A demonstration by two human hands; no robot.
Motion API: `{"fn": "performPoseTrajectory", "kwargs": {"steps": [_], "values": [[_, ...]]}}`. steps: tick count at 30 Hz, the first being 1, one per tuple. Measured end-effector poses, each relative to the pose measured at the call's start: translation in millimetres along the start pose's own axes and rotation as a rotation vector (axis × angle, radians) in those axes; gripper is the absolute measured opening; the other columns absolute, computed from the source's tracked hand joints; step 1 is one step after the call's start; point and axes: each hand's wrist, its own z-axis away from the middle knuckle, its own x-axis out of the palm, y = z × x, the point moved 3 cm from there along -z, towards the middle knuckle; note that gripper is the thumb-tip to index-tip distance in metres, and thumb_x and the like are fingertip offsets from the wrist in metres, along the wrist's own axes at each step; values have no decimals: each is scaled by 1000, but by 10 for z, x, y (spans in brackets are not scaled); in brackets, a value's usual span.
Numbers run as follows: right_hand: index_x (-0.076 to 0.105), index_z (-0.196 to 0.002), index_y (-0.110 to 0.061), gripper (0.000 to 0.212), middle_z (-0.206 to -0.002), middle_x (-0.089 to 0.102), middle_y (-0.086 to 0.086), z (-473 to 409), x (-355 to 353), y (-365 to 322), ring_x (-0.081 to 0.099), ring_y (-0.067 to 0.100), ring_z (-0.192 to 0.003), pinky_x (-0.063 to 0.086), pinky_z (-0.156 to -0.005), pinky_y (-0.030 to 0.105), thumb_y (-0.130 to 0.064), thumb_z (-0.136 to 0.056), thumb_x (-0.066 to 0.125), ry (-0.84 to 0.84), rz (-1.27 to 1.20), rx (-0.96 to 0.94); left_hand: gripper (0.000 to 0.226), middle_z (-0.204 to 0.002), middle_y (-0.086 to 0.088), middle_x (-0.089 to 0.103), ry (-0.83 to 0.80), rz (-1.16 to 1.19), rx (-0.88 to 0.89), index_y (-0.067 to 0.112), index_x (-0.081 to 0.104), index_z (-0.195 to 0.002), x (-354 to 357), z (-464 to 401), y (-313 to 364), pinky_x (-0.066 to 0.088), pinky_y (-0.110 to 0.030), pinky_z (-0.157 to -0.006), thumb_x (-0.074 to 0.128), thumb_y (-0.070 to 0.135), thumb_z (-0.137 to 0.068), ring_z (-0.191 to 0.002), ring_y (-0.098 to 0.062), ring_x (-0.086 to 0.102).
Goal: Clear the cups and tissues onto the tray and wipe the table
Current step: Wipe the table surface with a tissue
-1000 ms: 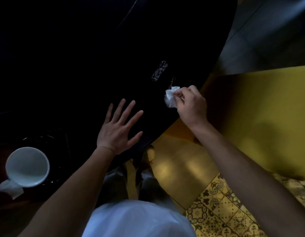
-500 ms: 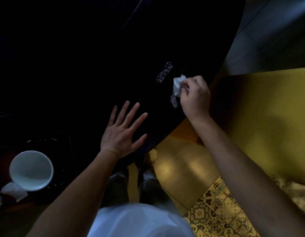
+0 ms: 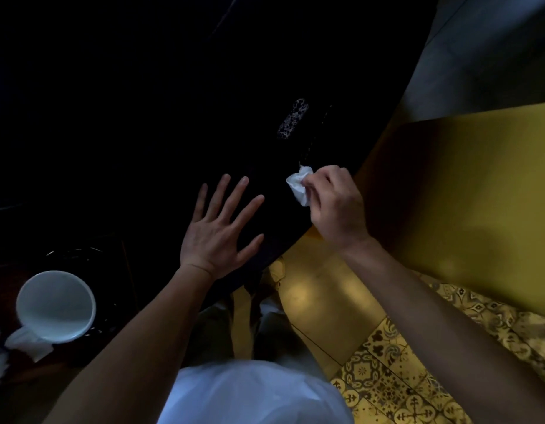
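Observation:
My right hand (image 3: 337, 206) pinches a crumpled white tissue (image 3: 300, 185) against the dark table (image 3: 142, 117) near its right edge. A foamy wet patch (image 3: 292, 119) lies on the tabletop above the tissue, with a thin wet streak beside it. Flat on the table to the left rests my left hand (image 3: 217, 234), fingers spread. A white cup (image 3: 55, 306) stands at the lower left on a dark tray (image 3: 112, 261), with white tissues (image 3: 29, 347) beside it.
To the right of the table there is a yellow bench or seat (image 3: 467, 191). Patterned floor tiles (image 3: 393, 384) show at the lower right. The far half of the table is too dark to read.
My right hand has pulled the tissue down and toward me from beside the foamy patch, along the wet streak. My left hand stays flat in place.

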Motion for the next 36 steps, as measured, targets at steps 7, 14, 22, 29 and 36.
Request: {"fn": "performPoseTrajectory", "kwargs": {"steps": [7,14,22,29,36], "values": [[67,-97,-7,19,-100,60,17,-726,-127,421,57,36,-92,44,-80,39,-12,-88,51,142,57,147,75,-172,-7,0,-4,-2,-6,31,16,-161,1,2,6,10,-58,-125,26,67,-97,-158,-32,-4],[70,-110,-14,27,-113,62,14,-1355,-205,705,57,32,-106,42,-89,32,-15,-91,50,212,93,352,75,-172,-7,-1,-23,-14,-16,31,15,-161,-17,0,16,8,-56,-126,26,67,-96,-158,-31,-6],[69,-112,-6,23,-109,61,13,54,26,-56,57,26,-99,46,-83,26,-10,-92,58,135,-66,261,75,-172,-8,1,-18,-9,-13,31,17,-162,-12,1,15,11,-58,-125,26,66,-96,-158,-32,-5],[73,-102,-7,17,-100,63,13,-367,-85,237,62,28,-89,45,-77,25,-8,-89,62,126,-90,261,75,-172,-8,1,-11,-20,-11,30,19,-161,9,0,2,9,-58,-125,28,66,-96,-158,-32,-5],[69,-113,-13,28,-119,58,14,-1470,-240,824,58,28,-108,43,-90,26,-10,-91,51,154,31,420,75,-172,-7,2,-12,-7,-13,31,20,-161,-17,3,2,11,-58,-125,28,66,-96,-158,-33,-4]]}}
